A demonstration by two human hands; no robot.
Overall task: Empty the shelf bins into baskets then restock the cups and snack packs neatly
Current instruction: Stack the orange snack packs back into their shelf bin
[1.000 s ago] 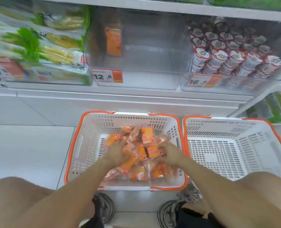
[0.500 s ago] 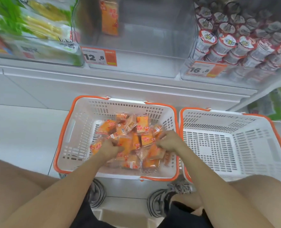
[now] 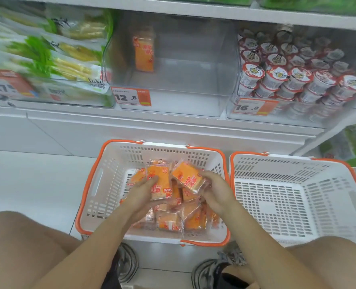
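- orange clear-wrapped snack pack, left-held point(image 3: 159, 185): raised just above the pile in the left basket; long axis near upright in view, top end toward the shelf, printed face up.
- orange clear-wrapped snack pack, right-held point(image 3: 188, 177): beside the first, close to it; long axis slanted, running from upper left down to lower right.
- left hand point(image 3: 140, 191): palm under its pack, fingers curled round the pack's left edge, fingertips on the printed face; forearm enters from lower left.
- right hand point(image 3: 215, 189): fingers curled over the right end of its pack, gripping it; forearm enters from lower right.
- heap of orange snack packs point(image 3: 180, 220): loose, lying at mixed angles on the floor of the left basket.
- white slotted plastic basket with orange rim, left point(image 3: 102, 184): on the floor below the shelf.
- white slotted plastic basket with orange rim, right point(image 3: 298, 197): just beside the first, rims close.
- clear plastic shelf bin, middle point(image 3: 193, 84): one orange snack pack point(image 3: 144, 53) standing upright at its back left.
- red-lidded white cups point(image 3: 294, 80): stacked on their sides in the right bin.
- green and yellow bagged goods point(image 3: 54, 59): in the left bin.
- orange price tags point(image 3: 133, 97): on the bin fronts.
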